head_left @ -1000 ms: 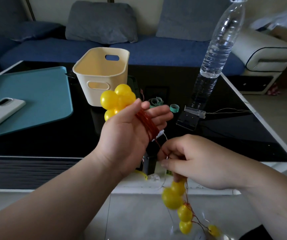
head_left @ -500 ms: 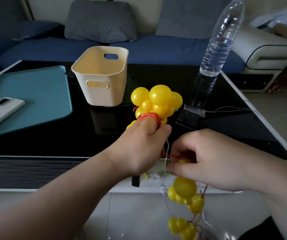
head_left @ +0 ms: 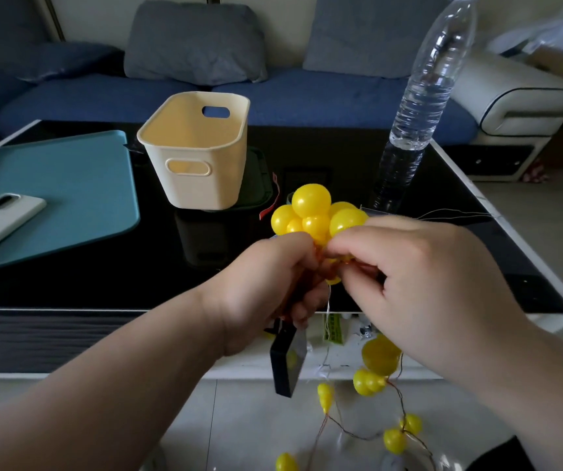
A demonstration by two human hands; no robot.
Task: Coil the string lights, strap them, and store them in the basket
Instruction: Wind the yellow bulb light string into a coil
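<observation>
Dangling nearest, over the floor (head_left: pixel 239 419): loose tail of the string lights (head_left: pixel 368 382). Higher up, coiled bunch of yellow bulbs, gripped in the curled fingers of the left hand (head_left: pixel 259 294) and pinched by the right hand (head_left: pixel 419 283). Farther back on the worktop (head_left: pixel 103 266), upright cream basket (head_left: pixel 201 178), then water bottle (head_left: pixel 422 107).

The string lights (head_left: pixel 317 215) are glossy yellow ball bulbs on thin reddish-copper wire. A tight cluster of bulbs stands above the left hand (head_left: pixel 263 290), which grips the wound wire beneath it; the right hand (head_left: pixel 426 283) pinches the wire right beside the cluster. The loose end hangs down below the hands, with more yellow bulbs spaced along it above the floor. The basket (head_left: pixel 201 185) is cream plastic, rectangular with rounded corners and slot handles, standing upright on the black table (head_left: pixel 103 266) behind and left of the cluster.
</observation>
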